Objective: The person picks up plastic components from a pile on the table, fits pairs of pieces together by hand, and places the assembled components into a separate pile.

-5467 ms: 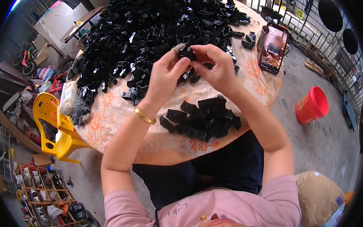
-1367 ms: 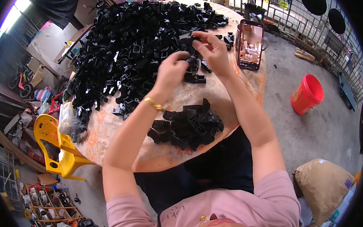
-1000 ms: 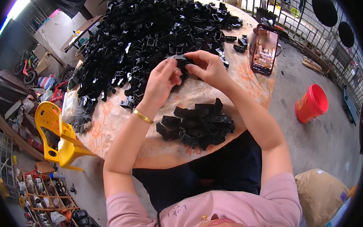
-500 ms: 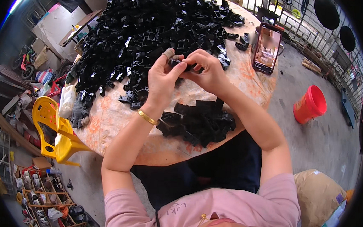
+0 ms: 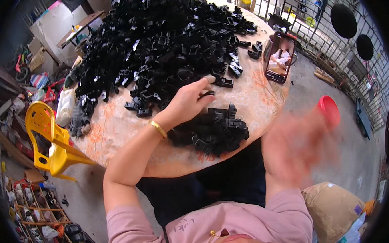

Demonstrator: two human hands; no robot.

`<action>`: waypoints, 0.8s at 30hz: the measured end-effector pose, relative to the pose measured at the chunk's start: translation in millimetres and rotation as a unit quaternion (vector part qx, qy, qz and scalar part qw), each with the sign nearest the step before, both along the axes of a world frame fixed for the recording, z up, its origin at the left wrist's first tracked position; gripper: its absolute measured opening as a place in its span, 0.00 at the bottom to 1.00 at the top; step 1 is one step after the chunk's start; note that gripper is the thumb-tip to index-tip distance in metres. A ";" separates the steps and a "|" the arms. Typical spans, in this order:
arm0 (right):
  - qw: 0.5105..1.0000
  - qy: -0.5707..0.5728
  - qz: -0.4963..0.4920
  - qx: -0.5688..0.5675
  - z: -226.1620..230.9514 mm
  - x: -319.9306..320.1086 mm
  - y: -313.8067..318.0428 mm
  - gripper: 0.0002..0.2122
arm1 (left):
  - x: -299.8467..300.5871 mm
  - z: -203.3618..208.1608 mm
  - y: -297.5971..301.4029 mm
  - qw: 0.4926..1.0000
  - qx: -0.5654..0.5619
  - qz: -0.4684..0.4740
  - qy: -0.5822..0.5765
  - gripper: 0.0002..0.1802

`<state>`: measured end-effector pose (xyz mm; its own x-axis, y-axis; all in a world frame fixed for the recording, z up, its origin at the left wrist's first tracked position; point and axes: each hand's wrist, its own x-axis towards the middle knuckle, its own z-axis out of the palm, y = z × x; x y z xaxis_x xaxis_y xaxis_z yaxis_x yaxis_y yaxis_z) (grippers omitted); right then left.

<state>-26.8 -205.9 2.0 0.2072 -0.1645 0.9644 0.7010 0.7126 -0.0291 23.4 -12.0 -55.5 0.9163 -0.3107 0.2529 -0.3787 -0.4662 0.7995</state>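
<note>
A large heap of black plastic parts [image 5: 155, 39] covers the far side of the round table. My left hand [image 5: 187, 100], with a gold bangle at its wrist, hovers at the heap's near edge. A small black plastic part [image 5: 208, 94] shows between its thumb and fingers. Closer to me lies a smaller pile of black parts [image 5: 223, 131], just below that hand. Off the table's right edge, my right hand [image 5: 297, 148] is smeared by motion, so its fingers and anything in them cannot be made out.
A phone [image 5: 280, 57] stands upright at the table's [image 5: 267, 97] right edge. Beyond my right hand, a red bucket [image 5: 330, 111] is partly covered by the blur. A yellow plastic chair [image 5: 55, 144] stands at the left, and a large brown sack [image 5: 331, 210] sits at lower right.
My hands were together over the heap, both at a small part. Now the right has swung away to the right, past the table edge, while the left has come slightly nearer and rightward.
</note>
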 end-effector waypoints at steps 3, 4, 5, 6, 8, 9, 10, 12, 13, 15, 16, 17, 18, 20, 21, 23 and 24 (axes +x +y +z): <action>0.960 -0.247 0.055 0.120 29.0 -55.1 -14.1 0.18 | -1.0 -8.3 10.1 0.978 0.148 -0.017 -0.146 0.20; 0.947 -0.304 0.093 0.036 38.5 -62.9 -21.8 0.17 | 3.7 -7.8 2.4 0.978 0.135 -0.033 -0.153 0.22; 0.950 -0.300 0.084 0.020 42.4 -70.5 -26.7 0.17 | 8.0 -6.1 -4.1 0.977 0.131 -0.045 -0.159 0.20; 0.950 -0.302 0.050 0.066 44.8 -71.9 -22.4 0.17 | 8.2 -6.2 -0.7 0.981 0.129 -0.036 -0.142 0.20; 0.940 -0.304 -0.022 0.156 49.5 -75.6 -12.0 0.16 | 8.4 -11.2 4.0 0.986 0.109 -0.024 -0.122 0.19; 0.929 -0.308 -0.060 0.197 52.1 -77.0 -7.8 0.15 | 8.9 -12.1 4.3 0.987 0.107 -0.022 -0.122 0.19; 0.915 -0.311 -0.097 0.239 54.3 -78.3 -6.0 0.15 | 9.3 -12.5 4.0 0.990 0.100 -0.017 -0.101 0.19; 0.897 -0.343 -0.105 0.257 58.0 -80.5 -8.1 0.15 | 8.6 -12.2 2.7 0.992 0.091 -0.011 -0.082 0.18; 0.878 -0.374 -0.114 0.276 58.8 -81.7 -8.7 0.16 | 7.5 -11.2 1.6 0.992 0.095 -0.012 -0.082 0.18; 0.890 -0.361 -0.103 0.260 55.4 -85.3 -6.7 0.16 | 5.6 -10.6 1.5 0.992 0.096 -0.012 -0.083 0.18; 0.900 -0.347 -0.094 0.245 51.7 -87.4 -5.1 0.16 | 4.6 -10.6 2.2 0.991 0.106 -0.009 -0.087 0.17; 0.911 -0.333 -0.085 0.230 47.6 -89.4 -3.4 0.16 | 3.9 -10.9 2.7 0.989 0.116 -0.006 -0.090 0.17; 0.920 -0.320 -0.077 0.213 44.7 -90.9 -2.0 0.16 | 4.9 -11.4 2.0 0.989 0.112 -0.007 -0.092 0.17; 0.929 -0.308 -0.070 0.192 41.2 -92.6 -1.2 0.17 | 8.0 -14.6 0.3 0.989 0.096 -0.019 -0.108 0.18; 0.937 -0.304 -0.004 0.173 39.8 -93.1 -1.2 0.17 | 7.6 -14.4 0.7 0.989 0.096 -0.017 -0.110 0.18; 0.940 -0.300 0.062 0.153 34.0 -94.6 -5.7 0.17 | 6.8 -14.3 0.1 0.986 0.092 -0.023 -0.134 0.18; 0.943 -0.306 0.003 0.130 32.0 -93.7 -8.3 0.18 | 5.9 -14.8 1.8 0.986 0.093 -0.020 -0.134 0.18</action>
<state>-120.5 -214.2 34.0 -0.3738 -0.4123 0.8309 0.5262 0.6434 0.5560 29.3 -10.2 -70.3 0.8099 -0.4094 0.4201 -0.5865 -0.5750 0.5704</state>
